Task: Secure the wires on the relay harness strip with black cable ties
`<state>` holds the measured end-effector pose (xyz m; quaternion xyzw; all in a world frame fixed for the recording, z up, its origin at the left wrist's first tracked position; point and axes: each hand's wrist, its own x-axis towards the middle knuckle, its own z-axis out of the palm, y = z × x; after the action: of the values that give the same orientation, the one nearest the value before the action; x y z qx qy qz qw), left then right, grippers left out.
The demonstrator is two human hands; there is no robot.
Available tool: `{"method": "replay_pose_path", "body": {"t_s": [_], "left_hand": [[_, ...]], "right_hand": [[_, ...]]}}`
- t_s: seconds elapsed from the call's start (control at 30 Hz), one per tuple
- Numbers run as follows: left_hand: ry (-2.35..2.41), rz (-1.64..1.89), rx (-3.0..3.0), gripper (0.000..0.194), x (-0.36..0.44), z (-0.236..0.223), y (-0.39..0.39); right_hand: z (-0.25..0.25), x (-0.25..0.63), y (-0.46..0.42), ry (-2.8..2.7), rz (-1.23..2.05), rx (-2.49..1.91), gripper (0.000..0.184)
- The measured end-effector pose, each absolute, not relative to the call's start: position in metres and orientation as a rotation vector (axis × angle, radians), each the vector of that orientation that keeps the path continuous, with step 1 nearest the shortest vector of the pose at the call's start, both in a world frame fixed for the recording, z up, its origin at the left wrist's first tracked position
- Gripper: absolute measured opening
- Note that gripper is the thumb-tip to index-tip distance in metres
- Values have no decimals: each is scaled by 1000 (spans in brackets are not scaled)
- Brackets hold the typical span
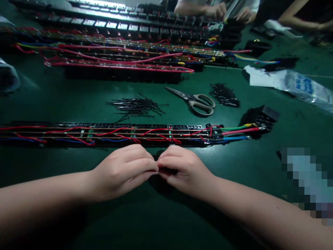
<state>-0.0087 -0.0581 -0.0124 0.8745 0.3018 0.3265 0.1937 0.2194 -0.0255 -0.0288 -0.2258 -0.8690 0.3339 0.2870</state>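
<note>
My left hand (pixel 127 172) and my right hand (pixel 183 168) meet at the fingertips, both pinched closed. Whatever they hold between them is hidden or too small to make out. Just beyond them lies a long black wired strip (pixel 114 133), running from the left edge toward the right. Red and blue wires and bare metal rods run along it. At its right end, green, red and blue leads reach a black connector block (pixel 264 119). Behind the strip lie a pile of black cable ties (pixel 137 106) and scissors (pixel 195 100) with grey handles.
A second pile of cable ties (pixel 225 94) sits right of the scissors. More wired strips (pixel 125 59) are stacked at the back. A plastic bag (pixel 299 85) lies at right on the green table (pixel 145 222). Another person's hands (pixel 218 11) are at the back.
</note>
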Motion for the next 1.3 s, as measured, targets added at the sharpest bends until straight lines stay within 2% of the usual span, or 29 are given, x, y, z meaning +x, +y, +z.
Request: {"method": "replay_pose_path", "body": {"t_s": [0.13, 0.4, 0.47, 0.57, 0.67, 0.73, 0.83, 1.3], "left_hand": [[834, 1032, 2450, 16, -11, -14, -63], [849, 1122, 2450, 11, -11, -24, -64], [913, 1124, 2434, 17, -11, -25, -64], [928, 1089, 2450, 18, -12, -27, -64], [897, 1043, 2483, 15, -11, -29, -64], [870, 1002, 2503, 15, -10, -31, -63], [841, 939, 2526, 15, -9, -36, -62], [798, 844, 2504, 18, -11, -39, -59]], "right_hand": [[-25, 220, -29, -2285, 791, -554, 11], [3, 228, -23, -2445, 310, -527, 16], [19, 250, 3, -2589, 27, -760, 15], [39, 302, 55, -2602, -108, -1071, 16], [44, 355, 101, -2654, -166, -1377, 19], [38, 378, 121, -2700, -168, -1543, 32], [24, 392, 139, -2763, -181, -1701, 33], [7, 386, 137, -2817, -471, -1823, 36]]}}
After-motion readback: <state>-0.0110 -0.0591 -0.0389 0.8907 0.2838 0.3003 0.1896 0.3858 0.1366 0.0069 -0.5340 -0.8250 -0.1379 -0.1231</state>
